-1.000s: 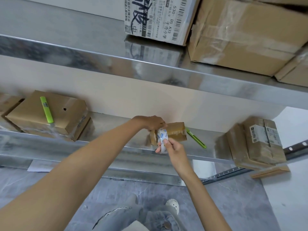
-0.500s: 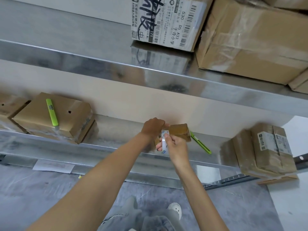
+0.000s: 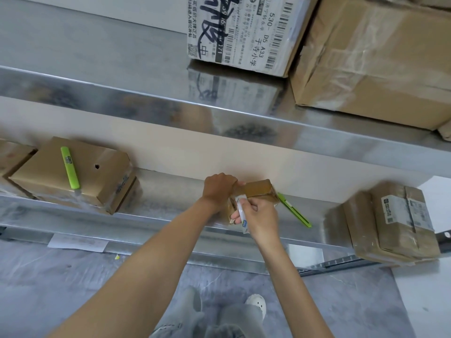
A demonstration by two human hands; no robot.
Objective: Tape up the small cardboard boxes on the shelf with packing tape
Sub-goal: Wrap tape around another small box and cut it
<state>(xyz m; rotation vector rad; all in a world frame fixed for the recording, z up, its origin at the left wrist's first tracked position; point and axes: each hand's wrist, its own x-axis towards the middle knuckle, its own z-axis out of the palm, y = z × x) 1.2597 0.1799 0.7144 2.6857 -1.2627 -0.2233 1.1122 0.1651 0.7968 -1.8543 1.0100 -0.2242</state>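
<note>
Just below the middle of the frame, the small cardboard box [image 3: 258, 190] sits on the lower metal shelf [image 3: 170, 191], close to the pale wall behind it and tilted a little. The left grip [image 3: 219, 189] is closed over the box's left end, fingers curled round its far edge. The right grip [image 3: 262, 219] is wrapped round a roll of packing tape [image 3: 242, 215], white with a small blue mark, seen edge-on and held against the near-left corner of the box. Just right of the box a green utility knife [image 3: 294, 213] lies slantwise on the shelf. At the left of the frame a second green utility knife [image 3: 70, 168] rests on top of a larger cardboard box [image 3: 97, 176], which lies on another box beneath it. At the right edge a taped parcel with a printed label [image 3: 400, 220] stands at the shelf's end. In the upper part of the frame the upper shelf [image 3: 97, 45] carries a white labelled carton [image 3: 244, 32] with barcodes, and beside it a big brown carton [image 3: 378, 57] wrapped in clear tape. A sheet of paper [image 3: 78, 242] lies on the grey floor [image 3: 48, 289] at lower left.
</note>
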